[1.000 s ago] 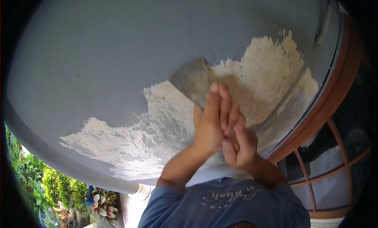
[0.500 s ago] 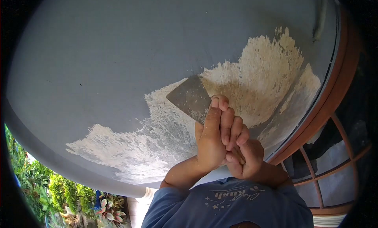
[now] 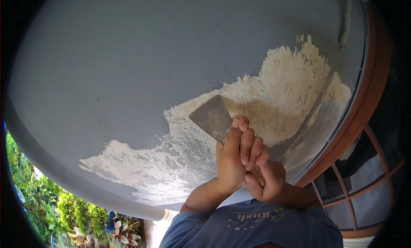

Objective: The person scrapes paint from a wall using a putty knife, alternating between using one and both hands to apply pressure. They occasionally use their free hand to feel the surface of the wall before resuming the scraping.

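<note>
Scraper (image 3: 211,118): in my two hands, its broad, flat blade tilted, one corner pointing up and another out to the left; the handle is mostly hidden by my fingers.
Left hand (image 3: 231,160): clamped around the scraper close to the blade, my thumb laid upward along it and my fingertips curling round to the right.
Right hand (image 3: 273,179): just below and to the right of my left, touching it, thumb and fingers bent in around what seems to be the lower end of the handle; I cannot make out its whole hold.
Blade's place: across the pale patch (image 3: 289,85), its upper corner near the patch's border with the grey surface (image 3: 150,47); I cannot tell whether the edge touches.
Patch: ragged along its upper border, rough and streaked, spreading to both sides of my hands.
Right side: a brown rim (image 3: 368,111) curves along the surface, with a brown lattice (image 3: 349,196) beyond it.
Lower left: leafy plants (image 3: 70,205).
Below my hands: my blue shirt (image 3: 257,228), its pale lettering upside down.
</note>
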A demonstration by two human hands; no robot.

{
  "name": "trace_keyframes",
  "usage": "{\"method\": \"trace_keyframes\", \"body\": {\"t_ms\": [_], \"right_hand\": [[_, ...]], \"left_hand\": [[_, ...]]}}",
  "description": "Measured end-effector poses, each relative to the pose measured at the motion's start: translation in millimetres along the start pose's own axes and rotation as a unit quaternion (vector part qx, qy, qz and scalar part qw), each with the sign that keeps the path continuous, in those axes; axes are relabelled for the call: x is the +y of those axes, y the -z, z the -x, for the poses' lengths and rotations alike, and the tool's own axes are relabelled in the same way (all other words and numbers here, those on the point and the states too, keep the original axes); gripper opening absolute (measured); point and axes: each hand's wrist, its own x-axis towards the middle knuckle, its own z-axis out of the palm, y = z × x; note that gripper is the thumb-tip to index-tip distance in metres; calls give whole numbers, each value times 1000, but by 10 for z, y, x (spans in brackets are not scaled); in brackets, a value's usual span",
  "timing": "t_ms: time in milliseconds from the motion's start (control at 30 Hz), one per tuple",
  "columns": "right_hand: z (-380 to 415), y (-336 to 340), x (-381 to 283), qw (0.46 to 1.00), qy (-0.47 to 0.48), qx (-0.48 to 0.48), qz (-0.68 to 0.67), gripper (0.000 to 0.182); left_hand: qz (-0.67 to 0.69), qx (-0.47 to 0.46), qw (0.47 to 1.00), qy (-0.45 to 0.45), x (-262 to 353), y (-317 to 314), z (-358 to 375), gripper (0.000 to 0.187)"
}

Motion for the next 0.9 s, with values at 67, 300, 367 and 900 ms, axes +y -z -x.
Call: {"method": "trace_keyframes", "body": {"t_ms": [67, 300, 367, 900], "right_hand": [[-53, 5, 52, 1000, 23, 5, 14, 39], [32, 37, -26, 999, -35, -13, -35, 39], [-55, 2, 94, 1000, 2, 6, 17, 40], [-129, 19, 45, 1000, -7, -5, -30, 43]], "left_hand": [[-15, 14, 1000, -9, 49, -94, -40, 16], [-29, 15, 999, -23, 4, -70, -38, 17], [-37, 24, 998, -37, 24, -101, -76, 17], [-28, 7, 999, -40, 129, -201, -115, 18]]}}
